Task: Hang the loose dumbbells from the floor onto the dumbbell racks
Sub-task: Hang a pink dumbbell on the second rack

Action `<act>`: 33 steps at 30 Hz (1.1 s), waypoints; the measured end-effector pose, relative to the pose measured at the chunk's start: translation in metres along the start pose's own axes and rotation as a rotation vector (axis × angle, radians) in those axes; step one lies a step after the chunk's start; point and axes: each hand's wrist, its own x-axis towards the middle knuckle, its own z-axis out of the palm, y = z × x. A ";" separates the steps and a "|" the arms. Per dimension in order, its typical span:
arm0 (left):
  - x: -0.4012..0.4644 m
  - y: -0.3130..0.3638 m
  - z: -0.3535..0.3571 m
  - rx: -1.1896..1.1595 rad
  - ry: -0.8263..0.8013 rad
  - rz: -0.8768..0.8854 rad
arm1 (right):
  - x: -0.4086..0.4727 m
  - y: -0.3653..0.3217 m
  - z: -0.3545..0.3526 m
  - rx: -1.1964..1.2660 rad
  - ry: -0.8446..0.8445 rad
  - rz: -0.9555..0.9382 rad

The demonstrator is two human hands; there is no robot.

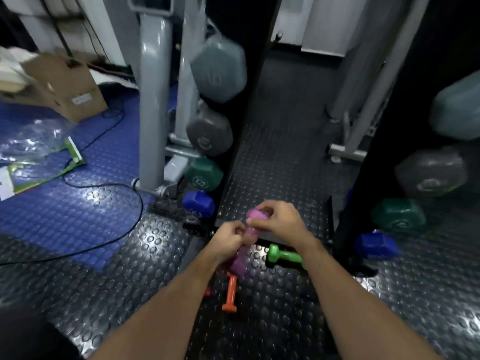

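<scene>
My left hand [230, 236] and my right hand [281, 218] both grip pink-purple dumbbells [253, 224] low over the floor, between the two racks. How many pink ones I hold is blurred; a purple end [239, 265] shows below my left wrist. A bright green dumbbell [284, 254] lies on the floor under my right forearm. An orange dumbbell [231, 292] lies on the floor below my left forearm. The left rack [233, 141] holds grey-blue, grey, dark green and blue dumbbells. The right rack [348, 203] carries a similar column.
A grey machine frame [152, 100] stands left of the left rack. A black cable [109, 183] runs over the blue mat [65, 211]. A cardboard box [65, 87] and plastic packaging [33, 144] lie at the far left. Studded black floor [420, 307] extends right.
</scene>
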 end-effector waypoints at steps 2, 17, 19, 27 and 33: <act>-0.020 0.021 -0.014 -0.005 0.013 0.029 | -0.005 -0.024 -0.021 0.085 -0.017 -0.007; -0.150 0.198 -0.123 -0.148 0.242 0.378 | 0.007 -0.227 -0.150 0.494 0.430 -0.294; -0.166 0.233 -0.141 -0.177 0.265 0.432 | 0.012 -0.245 -0.158 0.535 0.442 -0.316; -0.201 0.380 -0.216 -0.343 0.369 0.492 | 0.021 -0.267 -0.170 0.357 0.558 -0.340; -0.180 0.497 -0.232 -0.365 0.381 0.372 | 0.024 -0.271 -0.169 0.376 0.610 -0.331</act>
